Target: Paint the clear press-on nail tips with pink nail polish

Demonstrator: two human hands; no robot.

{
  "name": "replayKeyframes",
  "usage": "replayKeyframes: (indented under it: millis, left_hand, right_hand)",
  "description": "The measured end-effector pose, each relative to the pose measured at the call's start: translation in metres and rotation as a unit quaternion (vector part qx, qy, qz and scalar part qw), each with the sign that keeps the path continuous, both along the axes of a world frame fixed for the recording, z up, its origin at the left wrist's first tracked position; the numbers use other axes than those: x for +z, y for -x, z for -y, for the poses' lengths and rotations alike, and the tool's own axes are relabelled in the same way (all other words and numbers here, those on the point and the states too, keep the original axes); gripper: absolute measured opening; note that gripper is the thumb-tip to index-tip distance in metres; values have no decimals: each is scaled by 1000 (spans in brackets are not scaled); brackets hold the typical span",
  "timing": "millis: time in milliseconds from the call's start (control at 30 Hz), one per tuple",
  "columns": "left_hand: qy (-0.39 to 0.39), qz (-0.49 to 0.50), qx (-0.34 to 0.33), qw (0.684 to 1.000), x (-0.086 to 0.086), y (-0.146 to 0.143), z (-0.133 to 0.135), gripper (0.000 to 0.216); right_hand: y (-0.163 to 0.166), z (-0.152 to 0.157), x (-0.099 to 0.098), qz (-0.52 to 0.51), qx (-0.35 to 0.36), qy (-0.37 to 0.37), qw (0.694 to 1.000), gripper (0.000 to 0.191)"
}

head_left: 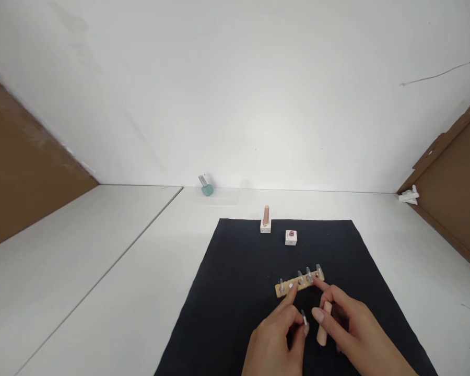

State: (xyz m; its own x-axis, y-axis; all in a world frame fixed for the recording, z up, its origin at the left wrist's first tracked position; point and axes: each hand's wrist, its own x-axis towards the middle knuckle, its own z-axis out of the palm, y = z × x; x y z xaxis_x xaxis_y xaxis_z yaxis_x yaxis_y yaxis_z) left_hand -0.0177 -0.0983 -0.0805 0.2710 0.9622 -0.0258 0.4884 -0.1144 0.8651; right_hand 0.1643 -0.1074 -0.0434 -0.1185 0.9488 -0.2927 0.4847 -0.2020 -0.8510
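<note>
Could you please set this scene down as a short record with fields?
Left hand: pinches a small clear piece; index finger at the wooden strip
Right hand: holds a beige cap; index finger at the strip
On strip: four clear tips, standing
Under strip: black cloth
Beyond strip: pink-capped bottle on the left, uncapped bottle on the right
Near white wall: tilted teal bottle

A white table (pixel 141 271) with a dark seam running down its left part carries a black cloth (pixel 235 271). On the cloth, a narrow wooden strip (pixel 285 289) lies at a slant; beyond it stand a square uncapped bottle (pixel 291 240) and, near the far edge, a pink-capped bottle (pixel 265 228). A teal bottle (pixel 207 190) and crumpled white tissue (pixel 409 195) sit at the table's back.
</note>
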Motion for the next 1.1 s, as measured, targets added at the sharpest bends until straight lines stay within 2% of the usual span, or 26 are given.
replayKeyframes:
  millis: [200, 367, 567, 867, 1100]
  left_hand:
    - [-7, 12, 5, 1000, -2, 1, 1, 22]
    - [-13, 15, 14, 1000, 0, 0, 1, 22]
    - [-10, 14, 10, 1000, 1, 0, 1, 23]
    - [17, 15, -13, 1000, 4, 2, 0, 23]
    - [16, 6, 17, 1000, 4, 1, 1, 19]
  right_hand:
    - [-1, 6, 3, 2, 6, -27, 1000, 28]
    - [2, 3, 5, -10, 29, -2, 1000, 31]
    - [4, -2, 1, -67, 7, 53, 996, 31]
    - [2, -1, 2, -83, 3, 57, 995, 36]
    - [-7, 2, 8, -96, -41, 36, 994, 48]
